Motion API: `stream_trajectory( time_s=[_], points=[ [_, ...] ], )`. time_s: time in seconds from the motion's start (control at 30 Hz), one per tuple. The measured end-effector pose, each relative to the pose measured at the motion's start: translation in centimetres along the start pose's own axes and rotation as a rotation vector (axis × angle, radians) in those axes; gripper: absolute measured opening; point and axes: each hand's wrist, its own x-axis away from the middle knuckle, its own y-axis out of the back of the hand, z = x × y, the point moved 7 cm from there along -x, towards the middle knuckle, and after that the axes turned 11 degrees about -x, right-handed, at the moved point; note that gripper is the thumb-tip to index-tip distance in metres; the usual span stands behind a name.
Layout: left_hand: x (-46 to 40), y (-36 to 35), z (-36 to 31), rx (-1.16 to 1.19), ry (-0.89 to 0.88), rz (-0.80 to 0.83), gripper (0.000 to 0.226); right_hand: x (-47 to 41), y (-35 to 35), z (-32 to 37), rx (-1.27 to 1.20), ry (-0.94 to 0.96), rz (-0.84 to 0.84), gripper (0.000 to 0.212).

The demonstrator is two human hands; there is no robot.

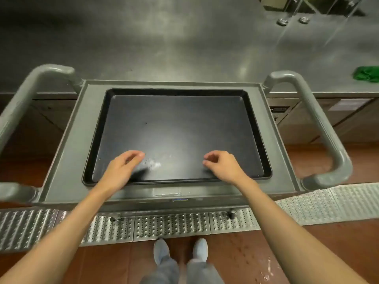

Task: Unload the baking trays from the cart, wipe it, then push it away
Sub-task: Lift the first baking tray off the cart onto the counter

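Note:
A black baking tray lies flat in the top of a grey plastic cart straight in front of me. My left hand hovers over the tray's near left part, fingers loosely curled and empty. Over the near right part is my right hand, also loosely curled and holding nothing. A few white crumbs lie on the tray between the hands. A green cloth rests on the steel counter at the far right.
The cart has a curved grey handle on the left and one on the right. A steel counter runs behind the cart. A perforated metal floor grate crosses the red floor under the cart's near edge, by my feet.

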Motion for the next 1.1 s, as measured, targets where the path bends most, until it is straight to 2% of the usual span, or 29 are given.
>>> stream_trajectory(
  time_s=[0.1,0.17,0.27,0.37,0.43,0.57,0.97,1.1],
  points=[
    [-0.6,-1.3,0.7,-0.174,0.045,0.061,0.020,-0.3,-2.6,-1.5,0.309,-0.057,0.290,0.023],
    [-0.7,-1.9,0.5,-0.227,0.026,0.098,0.009,-0.2,-3.4,-2.1,0.395,-0.069,0.381,0.028],
    [-0.7,-3.1,0.1,-0.318,-0.038,0.166,0.005,-0.3,-4.0,-1.7,0.559,0.041,0.396,0.034],
    [0.0,-5.1,0.4,-0.469,-0.107,0.239,0.028,-0.3,-4.4,-1.1,0.678,0.200,0.367,0.026],
    [0.3,-6.2,0.4,-0.590,-0.138,0.255,0.032,-0.2,-4.5,-0.6,0.714,0.259,0.368,0.023],
    [1.0,-6.8,0.1,-0.704,-0.161,0.208,0.034,0.0,-4.6,-0.2,0.751,0.339,0.386,0.017],
    [2.6,-5.9,-0.2,-0.739,-0.243,0.164,0.031,1.5,-4.8,1.0,0.885,0.488,0.413,0.015],
    [2.8,-4.2,-1.6,-0.867,-0.323,0.027,0.039,2.6,-3.4,3.1,0.880,0.567,0.384,0.014]
  ],
)
